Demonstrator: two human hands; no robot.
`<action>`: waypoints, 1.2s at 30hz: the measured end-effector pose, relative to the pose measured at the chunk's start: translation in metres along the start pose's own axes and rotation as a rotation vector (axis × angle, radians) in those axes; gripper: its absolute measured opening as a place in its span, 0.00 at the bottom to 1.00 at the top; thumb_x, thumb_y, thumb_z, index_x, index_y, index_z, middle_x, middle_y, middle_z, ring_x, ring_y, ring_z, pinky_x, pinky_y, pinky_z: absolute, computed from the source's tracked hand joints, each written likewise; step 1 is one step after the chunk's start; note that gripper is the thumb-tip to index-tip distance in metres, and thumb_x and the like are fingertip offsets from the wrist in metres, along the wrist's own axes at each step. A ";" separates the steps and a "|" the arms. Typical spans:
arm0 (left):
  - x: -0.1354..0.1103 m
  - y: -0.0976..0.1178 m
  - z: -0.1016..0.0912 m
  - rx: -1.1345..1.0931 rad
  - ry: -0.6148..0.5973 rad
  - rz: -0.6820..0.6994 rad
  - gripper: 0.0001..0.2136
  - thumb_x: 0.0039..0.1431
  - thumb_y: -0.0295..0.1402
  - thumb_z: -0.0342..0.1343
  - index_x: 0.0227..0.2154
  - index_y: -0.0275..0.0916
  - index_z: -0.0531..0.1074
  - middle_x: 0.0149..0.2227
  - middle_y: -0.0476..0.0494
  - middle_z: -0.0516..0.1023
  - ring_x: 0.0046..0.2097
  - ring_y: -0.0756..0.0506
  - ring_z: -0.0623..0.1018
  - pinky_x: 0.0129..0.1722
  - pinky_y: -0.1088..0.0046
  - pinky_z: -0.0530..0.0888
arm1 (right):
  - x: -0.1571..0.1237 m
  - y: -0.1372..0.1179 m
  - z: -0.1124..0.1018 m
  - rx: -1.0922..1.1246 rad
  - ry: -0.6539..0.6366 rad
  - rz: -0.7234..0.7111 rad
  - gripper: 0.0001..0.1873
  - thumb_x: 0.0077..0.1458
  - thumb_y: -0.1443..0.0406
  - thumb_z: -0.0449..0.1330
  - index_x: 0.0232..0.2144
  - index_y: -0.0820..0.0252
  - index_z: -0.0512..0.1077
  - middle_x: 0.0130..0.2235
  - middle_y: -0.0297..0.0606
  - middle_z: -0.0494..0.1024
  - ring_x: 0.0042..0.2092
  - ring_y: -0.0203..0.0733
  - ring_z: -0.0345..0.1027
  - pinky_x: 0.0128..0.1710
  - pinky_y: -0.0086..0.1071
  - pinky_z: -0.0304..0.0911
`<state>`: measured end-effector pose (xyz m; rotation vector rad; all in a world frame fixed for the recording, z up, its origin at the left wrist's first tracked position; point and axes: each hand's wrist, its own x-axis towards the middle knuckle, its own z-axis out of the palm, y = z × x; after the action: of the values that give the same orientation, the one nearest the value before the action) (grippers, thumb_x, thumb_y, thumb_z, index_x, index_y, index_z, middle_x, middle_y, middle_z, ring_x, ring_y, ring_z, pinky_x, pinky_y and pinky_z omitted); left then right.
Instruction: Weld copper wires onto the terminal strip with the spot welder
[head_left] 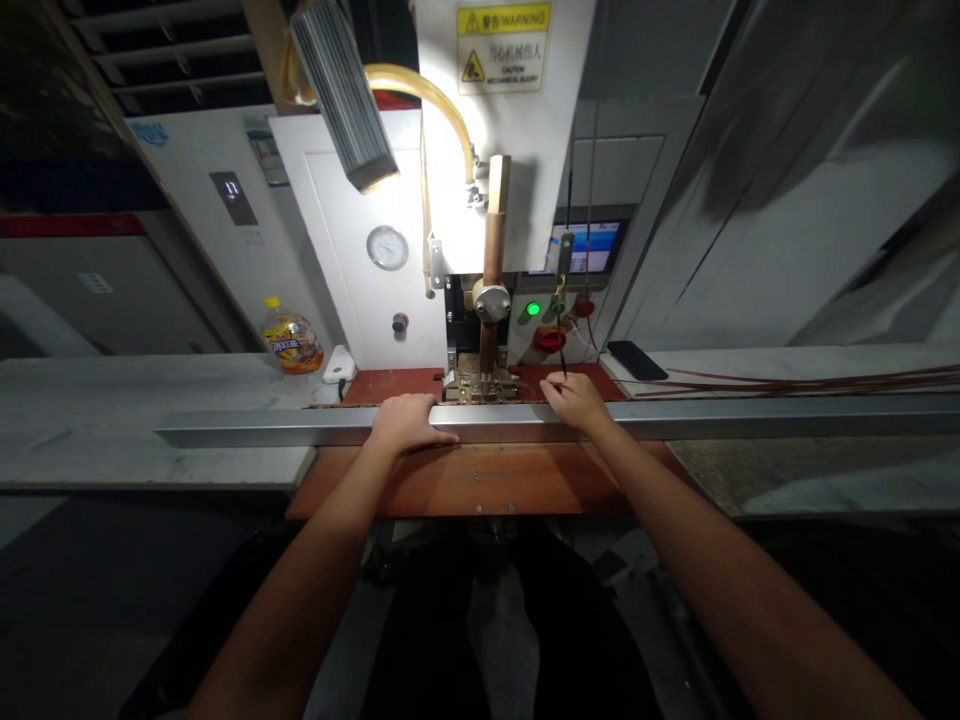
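Observation:
A long grey metal bar lies across the reddish work plate in front of a white press machine. My left hand is wrapped over the bar just left of the machine's copper ram. My right hand rests on the bar to the right of the ram, its fingers pinched on a thin dark rod that points toward the die area.
Left on the grey bench stand a yellow-capped drink bottle and a small white object. A black phone and thin reddish rods lie on the right. Green and red buttons and a gauge face me.

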<state>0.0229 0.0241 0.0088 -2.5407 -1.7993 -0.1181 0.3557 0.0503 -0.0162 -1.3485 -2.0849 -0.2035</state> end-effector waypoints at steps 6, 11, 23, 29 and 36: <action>0.001 0.000 -0.001 0.007 -0.031 -0.016 0.39 0.41 0.71 0.55 0.45 0.44 0.75 0.47 0.37 0.82 0.49 0.31 0.79 0.45 0.60 0.73 | 0.001 -0.007 -0.007 0.028 -0.065 0.025 0.18 0.60 0.61 0.51 0.20 0.57 0.69 0.27 0.42 0.78 0.31 0.42 0.69 0.36 0.33 0.55; 0.000 0.000 -0.001 -0.005 -0.025 -0.018 0.40 0.40 0.71 0.56 0.47 0.45 0.75 0.48 0.38 0.82 0.50 0.31 0.79 0.46 0.61 0.73 | 0.008 -0.020 -0.015 0.229 -0.106 0.083 0.20 0.60 0.59 0.50 0.17 0.56 0.66 0.23 0.37 0.75 0.28 0.39 0.66 0.32 0.31 0.56; -0.001 0.001 0.001 -0.008 -0.025 -0.022 0.39 0.40 0.72 0.55 0.46 0.45 0.76 0.48 0.37 0.82 0.50 0.31 0.79 0.47 0.59 0.72 | 0.020 -0.040 0.001 0.312 -0.184 0.138 0.19 0.57 0.58 0.51 0.17 0.55 0.65 0.20 0.34 0.71 0.27 0.39 0.64 0.31 0.31 0.56; 0.001 -0.001 0.002 -0.003 -0.021 0.004 0.39 0.41 0.72 0.55 0.45 0.44 0.75 0.47 0.37 0.82 0.49 0.32 0.79 0.47 0.59 0.72 | 0.018 -0.040 0.006 0.288 -0.193 0.097 0.17 0.58 0.61 0.51 0.19 0.56 0.70 0.27 0.37 0.78 0.32 0.40 0.69 0.37 0.30 0.59; 0.002 -0.003 0.003 -0.001 -0.019 0.034 0.40 0.41 0.72 0.55 0.46 0.43 0.75 0.49 0.36 0.81 0.49 0.31 0.79 0.46 0.59 0.72 | 0.017 -0.039 0.010 0.245 -0.188 0.085 0.17 0.59 0.61 0.52 0.21 0.56 0.72 0.28 0.37 0.80 0.34 0.41 0.70 0.39 0.30 0.60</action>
<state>0.0210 0.0269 0.0057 -2.5800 -1.7621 -0.0949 0.3137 0.0499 -0.0059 -1.3449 -2.1173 0.2163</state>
